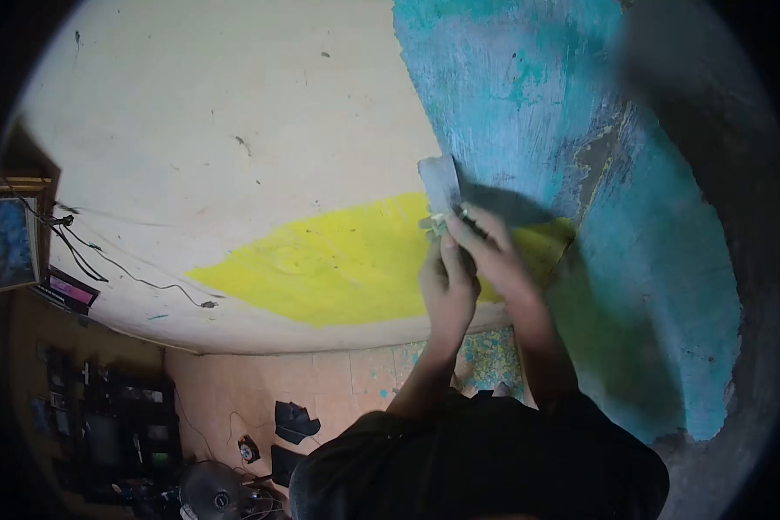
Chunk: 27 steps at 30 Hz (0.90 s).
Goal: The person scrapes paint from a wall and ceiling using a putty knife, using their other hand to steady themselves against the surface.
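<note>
A flat metal scraper (442, 184) stands out from my closed right hand (491, 250), its broad blade against or just in front of the wall. My left hand (450, 284) is closed right beside it, fingertips at the base of the blade. Small pale, yellowish bits (437, 224) show at those fingertips; whether they are paint flakes, and whether the left fingers also grip the scraper, I cannot make out. Behind both hands runs a yellow painted patch (321, 264) on the cream wall (234, 113). Blue-green paint (529, 95) covers the wall to the right.
Yellow and blue flakes (487, 360) litter the tiled floor (329, 373) below the wall. A cable with a plug (208, 304) hangs at the left, near a framed picture (13, 238). A fan (212, 491) and dark shelving (104, 433) stand at lower left.
</note>
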Each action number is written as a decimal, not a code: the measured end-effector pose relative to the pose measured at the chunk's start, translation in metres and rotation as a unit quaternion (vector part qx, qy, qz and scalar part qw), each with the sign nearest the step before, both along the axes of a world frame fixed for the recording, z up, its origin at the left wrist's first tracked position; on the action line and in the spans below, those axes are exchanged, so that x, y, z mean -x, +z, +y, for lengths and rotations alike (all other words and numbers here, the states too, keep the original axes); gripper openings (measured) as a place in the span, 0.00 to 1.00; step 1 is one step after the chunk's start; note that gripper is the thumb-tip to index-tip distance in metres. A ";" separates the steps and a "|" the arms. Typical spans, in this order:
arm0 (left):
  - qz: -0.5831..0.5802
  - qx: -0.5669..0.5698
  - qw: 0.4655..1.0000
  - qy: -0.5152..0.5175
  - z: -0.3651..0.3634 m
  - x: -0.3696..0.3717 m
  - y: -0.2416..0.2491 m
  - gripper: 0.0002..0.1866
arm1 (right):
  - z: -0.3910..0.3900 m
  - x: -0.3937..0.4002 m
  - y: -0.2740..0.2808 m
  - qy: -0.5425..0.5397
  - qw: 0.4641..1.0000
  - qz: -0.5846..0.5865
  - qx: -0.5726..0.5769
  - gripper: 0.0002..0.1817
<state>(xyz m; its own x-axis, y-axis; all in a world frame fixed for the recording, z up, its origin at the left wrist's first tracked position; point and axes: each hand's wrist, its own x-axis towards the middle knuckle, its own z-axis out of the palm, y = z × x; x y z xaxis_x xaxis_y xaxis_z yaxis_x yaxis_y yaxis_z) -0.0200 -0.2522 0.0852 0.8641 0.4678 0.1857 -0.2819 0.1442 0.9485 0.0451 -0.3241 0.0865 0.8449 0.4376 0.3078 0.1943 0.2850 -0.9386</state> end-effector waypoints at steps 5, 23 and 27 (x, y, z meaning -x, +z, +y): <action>-0.016 -0.021 0.999 0.024 -0.003 -0.002 -0.015 0.18 | 0.002 -0.005 -0.013 0.011 1.000 0.000 -0.023 0.12; -0.012 0.013 1.000 0.018 0.005 -0.002 0.001 0.20 | 0.005 -0.004 0.008 0.013 1.000 -0.004 -0.001 0.14; -0.016 0.025 1.000 0.003 0.009 0.004 -0.012 0.20 | 0.013 0.007 -0.008 -0.010 0.999 -0.036 -0.002 0.14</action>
